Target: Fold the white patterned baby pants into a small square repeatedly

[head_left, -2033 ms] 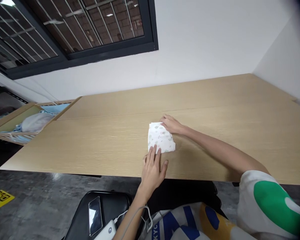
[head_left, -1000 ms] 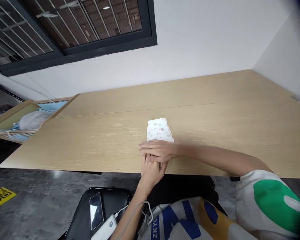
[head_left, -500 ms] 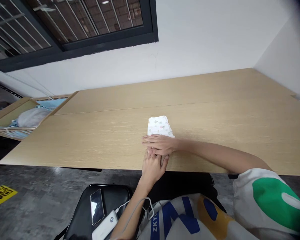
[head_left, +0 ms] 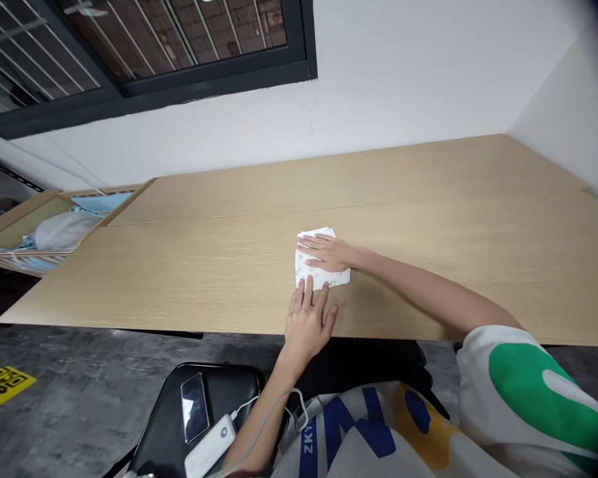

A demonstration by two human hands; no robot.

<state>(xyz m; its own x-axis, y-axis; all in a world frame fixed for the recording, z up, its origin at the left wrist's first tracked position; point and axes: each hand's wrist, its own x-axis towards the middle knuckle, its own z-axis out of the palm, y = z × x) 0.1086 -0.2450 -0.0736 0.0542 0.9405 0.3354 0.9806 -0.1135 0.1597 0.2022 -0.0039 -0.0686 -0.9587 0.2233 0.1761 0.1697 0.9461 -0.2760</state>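
Observation:
A white folded cloth (head_left: 306,272) with small printed figures lies flat on the wooden table (head_left: 219,265). Across its upper part rests my right hand (head_left: 329,253), palm down with the fingers stretched to the left. My left hand (head_left: 306,324) lies near the table's front edge, fingers spread. Its fingertips reach the cloth's near edge. Part of the cloth is hidden beneath my right hand.
A wooden crate (head_left: 14,222) with a pale bundle and blue cloth stands at the table's left end. Below, a black seat (head_left: 169,398) carries a phone (head_left: 195,407) and a white power bank (head_left: 210,446) with a cable. A barred window (head_left: 179,40) is set in the wall.
My right hand has slid away from me, from the cloth's near part onto its upper part. It no longer overlaps my left hand, whose fingers are now spread in view.

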